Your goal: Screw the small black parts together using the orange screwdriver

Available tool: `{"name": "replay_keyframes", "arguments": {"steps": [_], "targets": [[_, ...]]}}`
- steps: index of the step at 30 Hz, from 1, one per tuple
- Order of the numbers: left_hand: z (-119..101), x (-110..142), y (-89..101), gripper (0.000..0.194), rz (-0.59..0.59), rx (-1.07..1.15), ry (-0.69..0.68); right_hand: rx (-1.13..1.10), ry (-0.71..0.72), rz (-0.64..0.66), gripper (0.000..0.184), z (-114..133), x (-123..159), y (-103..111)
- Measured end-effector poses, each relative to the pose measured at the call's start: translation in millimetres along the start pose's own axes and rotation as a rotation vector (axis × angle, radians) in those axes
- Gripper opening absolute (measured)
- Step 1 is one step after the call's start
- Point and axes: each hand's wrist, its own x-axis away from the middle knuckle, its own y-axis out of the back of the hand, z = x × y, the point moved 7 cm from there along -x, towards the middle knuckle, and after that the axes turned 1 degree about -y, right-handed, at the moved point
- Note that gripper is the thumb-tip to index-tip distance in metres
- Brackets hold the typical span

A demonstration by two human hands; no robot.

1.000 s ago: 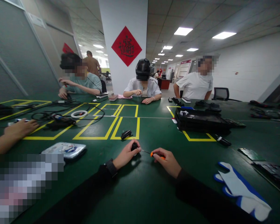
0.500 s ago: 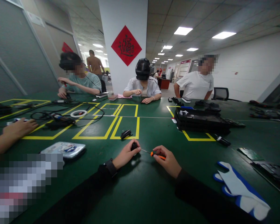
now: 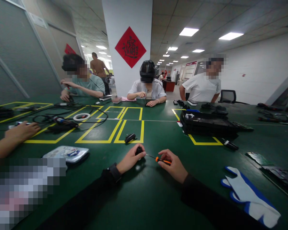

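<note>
Left hand point(image 3: 132, 157) had a black part point(image 3: 139, 150) pinched in its fingers, over the table point(image 3: 144, 198). Right hand point(image 3: 173, 165) gripped the screwdriver point(image 3: 164, 161) by its orange-black handle, shaft pointing at the black part. Glove point(image 3: 251, 196) lay on the table, right side.

An orange-and-black-handled screwdriver point(image 3: 164, 161) lies nearly level, its thin metal shaft pointing left to a small, dark, rounded part point(image 3: 139, 150), both over the near middle of the green worktop point(image 3: 144, 198).
</note>
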Motion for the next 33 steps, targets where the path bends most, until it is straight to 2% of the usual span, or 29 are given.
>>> {"name": "replay_keyframes", "arguments": {"steps": [8,15,26,33], "targets": [[1.6,0.8,0.5,0.020,-0.007,0.007,0.010,0.026,0.029,-0.004,0.018,6.0,0.3,2.0],[6.6,0.2,-1.1,0.025,-0.014,0.150,0.079,0.032,0.018,-0.008,0.018,5.2,-0.1,3.0],[-1.5,1.2,3.0,0.029,-0.043,0.201,0.078,0.010,0.008,-0.019,0.018,1.4,-0.3,2.8],[3.9,0.3,1.6,0.031,-0.042,0.306,0.095,-0.005,-0.007,-0.012,0.017,0.1,-0.4,2.5]]}}
